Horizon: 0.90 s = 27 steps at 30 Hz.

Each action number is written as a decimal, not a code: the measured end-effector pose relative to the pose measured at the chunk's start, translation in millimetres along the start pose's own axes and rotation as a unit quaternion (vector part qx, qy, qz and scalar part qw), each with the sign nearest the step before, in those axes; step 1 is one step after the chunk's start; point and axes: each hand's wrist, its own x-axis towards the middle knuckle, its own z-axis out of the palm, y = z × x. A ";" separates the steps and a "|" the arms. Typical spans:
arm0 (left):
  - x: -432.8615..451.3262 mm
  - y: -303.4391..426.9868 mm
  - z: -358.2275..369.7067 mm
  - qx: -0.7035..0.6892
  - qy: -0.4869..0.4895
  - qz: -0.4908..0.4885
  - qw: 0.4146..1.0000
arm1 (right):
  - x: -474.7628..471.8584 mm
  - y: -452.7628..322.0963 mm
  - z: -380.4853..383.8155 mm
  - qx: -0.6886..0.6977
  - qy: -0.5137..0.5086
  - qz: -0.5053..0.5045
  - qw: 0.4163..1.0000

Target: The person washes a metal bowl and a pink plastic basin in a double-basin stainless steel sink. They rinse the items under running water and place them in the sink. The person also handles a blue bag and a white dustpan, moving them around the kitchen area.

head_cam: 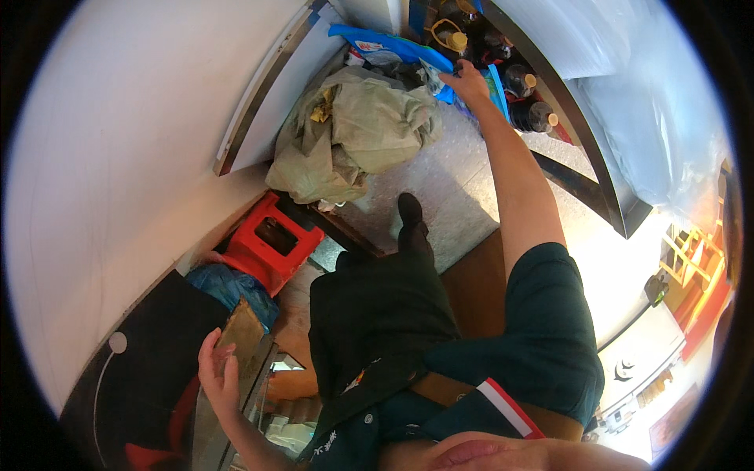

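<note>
At the far end of my outstretched arm, my right hand (468, 85) grips the edge of a blue printed plastic bag (406, 52). The bag lies open-looking behind a crumpled beige woven sack (377, 123) on the floor. A yellow scrap (322, 107) rests on the sack. Low on the left, my left hand (219, 371) has its fingers apart and curved. It is beside a worn board (242, 329); whether the fingertips touch the board I cannot tell. Nothing shows in that hand.
Several dark bottles with yellowish caps (533, 116) stand right of my right hand, behind a dark metal frame (612, 194). A red plastic stool (274, 241) and a blue plastic bag (232, 288) are by the left wall. A pale panel (277, 88) leans there. My shoe (409, 209) is on the floor.
</note>
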 end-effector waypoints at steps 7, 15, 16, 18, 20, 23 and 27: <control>-7.3 -3.1 4.3 -0.026 -0.024 -0.035 0.999 | -23.6 11.6 12.8 -0.007 0.038 -0.044 0.998; -71.4 -35.9 -3.3 -0.191 -0.151 -0.168 0.955 | -180.7 92.5 79.9 -0.136 -0.163 -0.164 0.963; -87.1 -44.6 -7.7 -0.232 -0.155 -0.174 0.944 | -202.2 92.3 85.0 -0.118 -0.235 -0.122 0.957; -121.6 -61.7 -21.6 -0.250 -0.142 -0.178 0.941 | -246.0 80.9 86.5 -0.002 -0.371 -0.063 0.926; -159.8 -66.9 -32.4 -0.258 -0.076 -0.242 0.932 | -280.9 50.2 85.3 0.076 -0.456 -0.049 0.886; -193.7 -65.6 -52.6 -0.095 0.216 -0.465 0.853 | -312.2 -29.0 81.0 0.065 -0.552 -0.064 0.829; -171.2 -70.1 -107.4 -0.020 0.433 -0.281 0.856 | -358.3 -173.6 63.8 0.013 -0.672 -0.236 0.702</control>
